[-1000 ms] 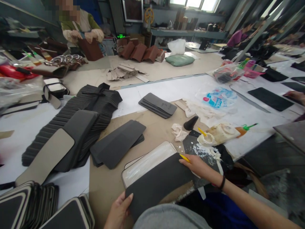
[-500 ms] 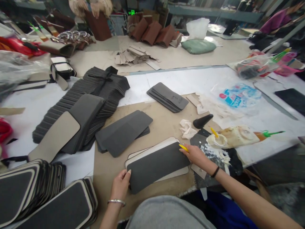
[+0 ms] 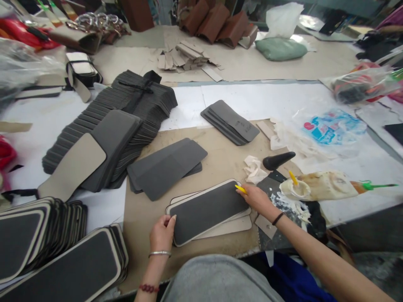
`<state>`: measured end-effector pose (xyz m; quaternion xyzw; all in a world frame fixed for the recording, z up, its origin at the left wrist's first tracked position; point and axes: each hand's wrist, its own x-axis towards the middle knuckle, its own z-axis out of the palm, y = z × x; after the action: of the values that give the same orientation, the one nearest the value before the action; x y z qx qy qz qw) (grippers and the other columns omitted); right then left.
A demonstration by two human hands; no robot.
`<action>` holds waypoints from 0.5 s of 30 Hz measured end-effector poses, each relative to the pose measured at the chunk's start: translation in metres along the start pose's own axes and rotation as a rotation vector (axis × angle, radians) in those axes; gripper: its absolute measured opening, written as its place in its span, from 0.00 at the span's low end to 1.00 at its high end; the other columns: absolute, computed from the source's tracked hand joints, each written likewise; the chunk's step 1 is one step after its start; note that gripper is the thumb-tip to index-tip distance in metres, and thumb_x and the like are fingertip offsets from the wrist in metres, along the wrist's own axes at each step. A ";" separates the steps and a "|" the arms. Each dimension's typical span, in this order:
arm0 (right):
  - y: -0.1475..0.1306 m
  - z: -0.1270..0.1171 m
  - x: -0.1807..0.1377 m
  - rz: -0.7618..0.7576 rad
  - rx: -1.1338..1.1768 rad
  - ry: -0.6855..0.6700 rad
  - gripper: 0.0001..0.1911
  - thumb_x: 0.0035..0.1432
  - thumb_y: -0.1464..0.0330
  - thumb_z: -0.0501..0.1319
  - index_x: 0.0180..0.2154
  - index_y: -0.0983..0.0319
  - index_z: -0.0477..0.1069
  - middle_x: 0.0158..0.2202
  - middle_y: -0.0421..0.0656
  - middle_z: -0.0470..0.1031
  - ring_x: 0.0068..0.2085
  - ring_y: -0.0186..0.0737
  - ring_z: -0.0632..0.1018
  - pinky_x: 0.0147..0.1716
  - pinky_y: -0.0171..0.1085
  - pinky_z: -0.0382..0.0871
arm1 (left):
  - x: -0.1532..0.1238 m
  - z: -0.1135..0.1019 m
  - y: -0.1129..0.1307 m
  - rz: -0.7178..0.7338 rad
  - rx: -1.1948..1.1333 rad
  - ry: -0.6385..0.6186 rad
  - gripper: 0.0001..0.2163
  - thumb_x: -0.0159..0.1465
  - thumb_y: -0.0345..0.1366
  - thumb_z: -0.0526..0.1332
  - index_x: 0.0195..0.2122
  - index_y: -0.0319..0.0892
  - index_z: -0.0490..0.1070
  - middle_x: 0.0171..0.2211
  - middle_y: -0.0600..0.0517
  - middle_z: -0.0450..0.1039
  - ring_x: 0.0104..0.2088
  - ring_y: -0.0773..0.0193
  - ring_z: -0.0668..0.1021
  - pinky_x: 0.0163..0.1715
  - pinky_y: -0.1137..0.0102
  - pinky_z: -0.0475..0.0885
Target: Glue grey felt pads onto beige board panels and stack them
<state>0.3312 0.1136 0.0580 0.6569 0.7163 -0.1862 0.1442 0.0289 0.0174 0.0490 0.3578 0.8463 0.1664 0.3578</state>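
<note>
A dark grey panel (image 3: 208, 212) with rounded corners lies on a slightly larger pale panel, whose light rim shows around it. My left hand (image 3: 163, 230) pinches the left end, thumb on top and fingers at the edge. My right hand (image 3: 258, 200) is closed on a thin yellow stick (image 3: 241, 189) at the upper right corner. More pale panels (image 3: 228, 226) fan out underneath. Behind them lie loose dark panels (image 3: 170, 172). To the right, a tub of white paste (image 3: 294, 189) holds another yellow stick.
Tied stacks of dark panels (image 3: 126, 105) stand left, with rimmed panels (image 3: 59, 268) in front of them. A small dark stack (image 3: 231, 121), a black cone-shaped tool (image 3: 278, 160) and crumpled tissue (image 3: 254, 169) lie behind my hands. Brown boxes (image 3: 212, 25) line the back.
The dark panel has shifted and now sits squarely inside the pale panel's rim. Both hands remain at its ends. The view has tilted downward.
</note>
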 end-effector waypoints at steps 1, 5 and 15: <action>0.000 0.000 0.001 0.002 -0.017 -0.003 0.15 0.61 0.60 0.48 0.37 0.61 0.68 0.34 0.47 0.76 0.37 0.43 0.76 0.30 0.34 0.60 | -0.001 -0.001 0.002 -0.009 0.000 0.002 0.10 0.51 0.43 0.56 0.20 0.43 0.67 0.18 0.54 0.68 0.23 0.62 0.70 0.27 0.70 0.59; -0.001 0.001 0.003 -0.002 -0.052 -0.011 0.14 0.61 0.60 0.48 0.37 0.60 0.67 0.35 0.46 0.76 0.37 0.41 0.76 0.28 0.33 0.59 | -0.001 0.000 0.004 -0.017 -0.022 0.038 0.09 0.51 0.43 0.57 0.19 0.43 0.66 0.18 0.54 0.69 0.23 0.63 0.70 0.26 0.71 0.60; 0.000 0.009 0.010 0.014 -0.112 -0.035 0.16 0.61 0.57 0.47 0.38 0.59 0.67 0.35 0.47 0.76 0.35 0.43 0.76 0.27 0.34 0.58 | 0.004 0.011 -0.007 -0.048 -0.155 0.109 0.09 0.50 0.41 0.58 0.18 0.43 0.64 0.16 0.56 0.67 0.20 0.66 0.69 0.25 0.71 0.63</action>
<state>0.3296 0.1188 0.0455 0.6495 0.7183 -0.1560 0.1946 0.0313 0.0154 0.0362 0.2990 0.8575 0.2418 0.3417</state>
